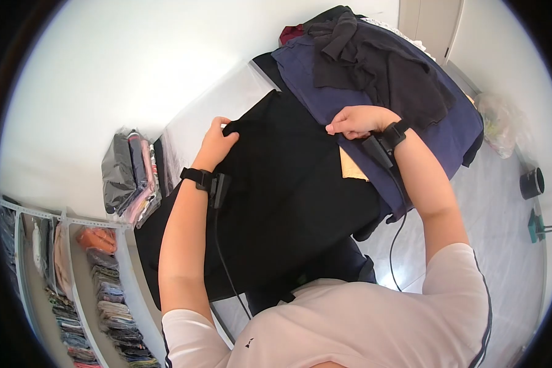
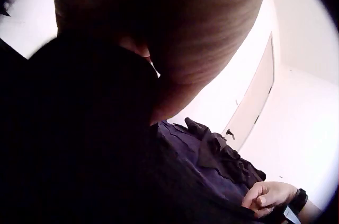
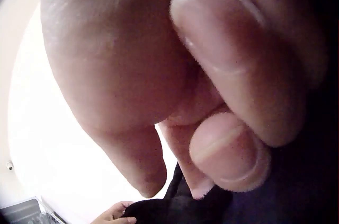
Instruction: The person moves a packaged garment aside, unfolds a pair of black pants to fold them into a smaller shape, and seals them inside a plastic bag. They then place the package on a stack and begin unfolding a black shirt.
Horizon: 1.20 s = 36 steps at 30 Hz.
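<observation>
**A:** From the head camera, what do the hands have?

**B:** Both grip the far edge of a black fabric garment (image 1: pixel 282 184) spread flat on the tabletop (image 1: pixel 227 101). The left hand (image 1: pixel 218 142) curls its fingers over one corner; the right hand (image 1: pixel 357 121) pinches the other, knuckles bunched. Held apart like that, I judge, to keep the edge taut and straight. Beyond lies a navy blue garment (image 1: pixel 454 132) with a crumpled dark grey one (image 1: pixel 380 61) on top (a waiting pile, probably).

**A:** And the rest?

**B:** Bagged folded clothes (image 1: pixel 129 178) stand at the tabletop's left end, and shelves of folded clothes (image 1: pixel 104 294) run below. The person's body cuts off the black garment's near edge.

**A:** The left wrist view?

**B:** Mostly the left hand's palm (image 2: pixel 175 33), close and dim, against black cloth (image 2: pixel 79 144); its grip is hidden here. The right hand (image 2: pixel 267 197) shows small, fingers curled on the fabric.

**A:** Right wrist?

**B:** Blurred fingers (image 3: pixel 233 70) folded tight, pinching dark cloth (image 3: pixel 286 203); the left hand (image 3: pixel 114 213) barely peeks in.
</observation>
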Available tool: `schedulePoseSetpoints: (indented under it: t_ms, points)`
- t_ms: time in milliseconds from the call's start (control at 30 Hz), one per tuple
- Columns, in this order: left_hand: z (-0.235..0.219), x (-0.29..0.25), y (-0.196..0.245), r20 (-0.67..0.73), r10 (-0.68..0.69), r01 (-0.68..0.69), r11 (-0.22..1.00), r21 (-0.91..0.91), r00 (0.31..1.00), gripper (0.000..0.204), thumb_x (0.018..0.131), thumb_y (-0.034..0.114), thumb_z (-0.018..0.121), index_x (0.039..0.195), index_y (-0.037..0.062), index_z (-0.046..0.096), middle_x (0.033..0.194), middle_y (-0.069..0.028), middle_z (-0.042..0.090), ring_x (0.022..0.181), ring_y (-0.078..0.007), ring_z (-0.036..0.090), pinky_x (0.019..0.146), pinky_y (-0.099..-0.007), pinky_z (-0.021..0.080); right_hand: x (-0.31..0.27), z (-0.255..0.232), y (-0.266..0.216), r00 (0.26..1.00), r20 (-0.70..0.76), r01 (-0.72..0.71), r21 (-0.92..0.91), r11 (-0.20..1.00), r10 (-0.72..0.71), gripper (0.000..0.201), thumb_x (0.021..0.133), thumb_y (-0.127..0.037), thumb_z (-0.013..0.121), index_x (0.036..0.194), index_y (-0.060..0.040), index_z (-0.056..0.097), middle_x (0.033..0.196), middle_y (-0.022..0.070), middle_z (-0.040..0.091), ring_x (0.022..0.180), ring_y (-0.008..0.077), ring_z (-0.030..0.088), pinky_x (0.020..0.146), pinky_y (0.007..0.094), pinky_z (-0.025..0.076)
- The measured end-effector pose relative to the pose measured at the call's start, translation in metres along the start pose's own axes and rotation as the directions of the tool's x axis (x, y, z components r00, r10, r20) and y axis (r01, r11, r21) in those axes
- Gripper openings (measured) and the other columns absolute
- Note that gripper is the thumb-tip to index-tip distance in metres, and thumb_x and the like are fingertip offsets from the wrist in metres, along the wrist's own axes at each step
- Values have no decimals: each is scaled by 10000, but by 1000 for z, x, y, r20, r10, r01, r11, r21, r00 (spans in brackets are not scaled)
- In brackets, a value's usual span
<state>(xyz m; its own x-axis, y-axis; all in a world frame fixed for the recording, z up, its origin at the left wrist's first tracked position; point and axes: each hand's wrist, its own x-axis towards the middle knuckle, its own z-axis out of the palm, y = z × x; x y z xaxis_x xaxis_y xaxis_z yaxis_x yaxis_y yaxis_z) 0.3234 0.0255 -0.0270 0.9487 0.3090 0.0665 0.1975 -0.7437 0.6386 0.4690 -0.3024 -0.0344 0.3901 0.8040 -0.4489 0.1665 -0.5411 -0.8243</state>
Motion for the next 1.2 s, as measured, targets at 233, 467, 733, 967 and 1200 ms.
schedulePoseSetpoints:
  t_ms: [233,467,733,967,1200]
  points:
    - [-10,-16,-2,76,23,-31,994,102,997,526,714,214,720,1141,-12,513,986,-190,627,945,-306,600,837,-343,459,10,11,11,923,-196,278,-261,925,-332,199,790,-219,698,818,-27,655,608,11,549,578,86,495,536,246,385]
    - [-32,-37,25,-50,140,-134,986,103,989,325,709,85,702,1007,9,596,778,-99,604,737,-207,588,704,-292,459,16,12,9,918,-184,262,-383,886,-351,175,754,-163,703,741,-18,606,623,26,571,612,104,526,578,259,406]
    - [-56,-95,56,-108,178,-166,979,116,978,360,686,-56,676,1027,52,631,616,3,338,581,-102,339,564,-234,337,16,13,8,938,-180,228,-328,917,-297,168,752,-138,690,716,-28,569,606,3,536,587,84,487,549,255,372]
    - [-67,-108,45,-328,271,-221,958,181,905,302,667,-84,619,943,37,645,652,-52,455,588,-142,434,564,-259,366,14,12,6,946,-170,212,-315,925,-274,181,733,-168,711,749,-21,608,655,49,587,633,136,541,596,282,415]
    - [-49,-160,44,163,598,-601,668,438,784,373,521,-48,623,870,83,605,689,-76,470,687,-268,493,621,-377,393,17,11,11,944,-161,223,-332,916,-288,128,731,-128,679,756,-26,606,657,52,587,632,137,541,596,283,415]
